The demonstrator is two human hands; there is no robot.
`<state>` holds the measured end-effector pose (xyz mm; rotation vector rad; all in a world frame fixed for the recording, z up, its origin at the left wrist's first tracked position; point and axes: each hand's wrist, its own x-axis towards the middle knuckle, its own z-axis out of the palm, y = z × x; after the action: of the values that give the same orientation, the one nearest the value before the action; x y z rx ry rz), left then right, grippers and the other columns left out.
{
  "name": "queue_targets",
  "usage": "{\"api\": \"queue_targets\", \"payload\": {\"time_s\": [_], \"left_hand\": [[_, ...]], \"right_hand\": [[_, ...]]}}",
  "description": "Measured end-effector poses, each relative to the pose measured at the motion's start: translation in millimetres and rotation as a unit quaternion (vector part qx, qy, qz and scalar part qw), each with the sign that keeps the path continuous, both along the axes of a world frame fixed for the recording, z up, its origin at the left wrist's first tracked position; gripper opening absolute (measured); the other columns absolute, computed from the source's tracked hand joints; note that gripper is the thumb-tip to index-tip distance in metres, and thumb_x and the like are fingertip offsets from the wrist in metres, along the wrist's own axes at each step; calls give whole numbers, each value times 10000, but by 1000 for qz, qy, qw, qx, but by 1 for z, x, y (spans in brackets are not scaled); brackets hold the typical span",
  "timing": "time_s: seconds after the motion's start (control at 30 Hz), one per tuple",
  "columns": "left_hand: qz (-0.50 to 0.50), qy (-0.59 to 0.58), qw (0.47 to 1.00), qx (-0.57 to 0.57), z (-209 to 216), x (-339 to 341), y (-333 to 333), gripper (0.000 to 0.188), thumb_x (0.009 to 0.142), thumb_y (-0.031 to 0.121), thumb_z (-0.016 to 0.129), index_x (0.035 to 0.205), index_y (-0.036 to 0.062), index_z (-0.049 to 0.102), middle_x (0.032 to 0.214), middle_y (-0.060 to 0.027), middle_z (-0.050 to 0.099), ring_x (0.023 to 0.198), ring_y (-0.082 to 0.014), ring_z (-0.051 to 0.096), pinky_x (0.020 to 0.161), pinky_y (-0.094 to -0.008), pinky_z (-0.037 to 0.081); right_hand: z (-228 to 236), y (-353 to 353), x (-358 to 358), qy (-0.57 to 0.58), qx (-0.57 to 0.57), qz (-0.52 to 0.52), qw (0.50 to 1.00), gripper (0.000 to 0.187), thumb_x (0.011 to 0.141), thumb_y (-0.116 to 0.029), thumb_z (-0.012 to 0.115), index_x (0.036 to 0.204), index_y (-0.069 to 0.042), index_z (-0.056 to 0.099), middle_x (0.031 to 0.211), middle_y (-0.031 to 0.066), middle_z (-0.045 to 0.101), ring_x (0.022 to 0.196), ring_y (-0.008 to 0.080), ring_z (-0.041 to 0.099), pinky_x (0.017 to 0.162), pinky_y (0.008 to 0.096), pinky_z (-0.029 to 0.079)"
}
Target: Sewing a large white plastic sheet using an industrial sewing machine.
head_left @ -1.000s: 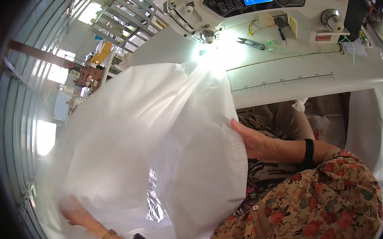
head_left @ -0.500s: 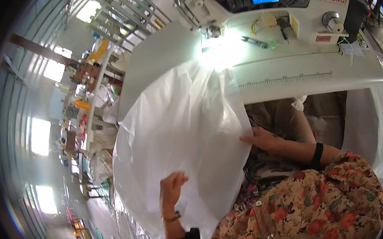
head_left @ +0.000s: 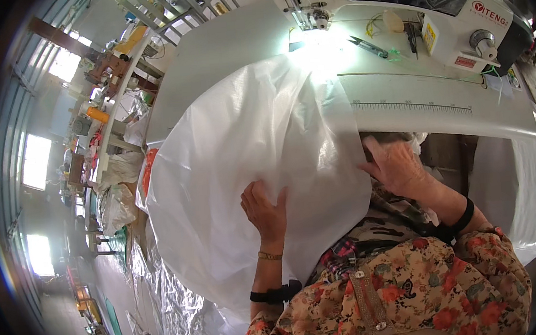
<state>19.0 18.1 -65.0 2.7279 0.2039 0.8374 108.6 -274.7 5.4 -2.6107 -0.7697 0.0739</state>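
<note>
A large sheet of translucent white plastic (head_left: 210, 153) runs from under the lit needle area of a white sewing machine (head_left: 356, 3) down towards my lap. My left hand (head_left: 265, 212) rests on the middle of this sheet, its thumb and fingers spread. At the sheet's right edge is my right hand (head_left: 401, 166), slightly blurred, with thumb and fingers apart. Its fingertips are close to the edge, but whether they touch it I cannot tell. Bright lamp glare hides the needle and presser foot.
Black thread snips (head_left: 369, 47) lie on the machine table (head_left: 203, 65), right of the glare. A ruler scale (head_left: 411, 107) marks the table's front. More white sheeting (head_left: 533, 178) hangs at the right. Crinkled silvery film (head_left: 178, 300) lies lower left, near cluttered shelving (head_left: 117, 132).
My left hand has moved farther up the sheet, its curled fingers now spread. My right hand has moved up along the sheet's right edge, its fingers opening. The head view has shifted slightly.
</note>
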Motion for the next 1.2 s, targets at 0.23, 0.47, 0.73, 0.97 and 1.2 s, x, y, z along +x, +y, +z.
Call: {"api": "queue_targets", "payload": {"time_s": [0.23, 0.47, 0.73, 0.97, 1.2], "left_hand": [[82, -5, 997, 7, -22, 1, 11, 411, 711, 6, 732, 1088, 24, 569, 1152, -135, 535, 1075, -347, 505, 930, -448, 395], [60, 6, 990, -129, -8, -39, 55, 255, 755, -52, 660, 1004, -15, 622, 866, -155, 648, 745, -331, 605, 691, -361, 500], [60, 25, 865, -497, 116, -69, 46, 169, 889, 161, 690, 867, -5, 667, 670, 63, 521, 599, -68, 478, 546, -245, 382], [9, -36, 844, -535, 129, -72, 50, 233, 964, 221, 605, 1067, 13, 621, 965, -8, 554, 887, -82, 506, 831, -225, 424], [88, 4, 949, -303, 127, -48, 80, 335, 989, 246, 560, 772, -8, 581, 678, 48, 442, 653, -84, 402, 618, -271, 379]], "right_hand": [[-21, 63, -10, -270, 243, 274, 891, 235, 836, -202, 680, 1020, -75, 608, 933, 57, 641, 1027, 266, 598, 950, 430, 455], [-48, 62, 3, 0, -85, 292, 953, 213, 857, -225, 603, 1008, -83, 649, 1008, 90, 657, 1147, 255, 573, 1065, 443, 332], [-5, 93, 17, 260, 217, 295, 893, 385, 957, -315, 516, 1157, 4, 599, 904, 126, 667, 872, 296, 642, 820, 410, 484], [-5, 127, -5, 574, 450, 248, 638, 330, 964, -321, 528, 1155, -67, 619, 1001, -14, 636, 939, 89, 583, 854, 300, 478], [-28, 116, -29, 646, 486, 148, 570, 268, 960, -301, 599, 1094, -73, 641, 1004, -2, 659, 966, 111, 600, 895, 295, 466]]}}
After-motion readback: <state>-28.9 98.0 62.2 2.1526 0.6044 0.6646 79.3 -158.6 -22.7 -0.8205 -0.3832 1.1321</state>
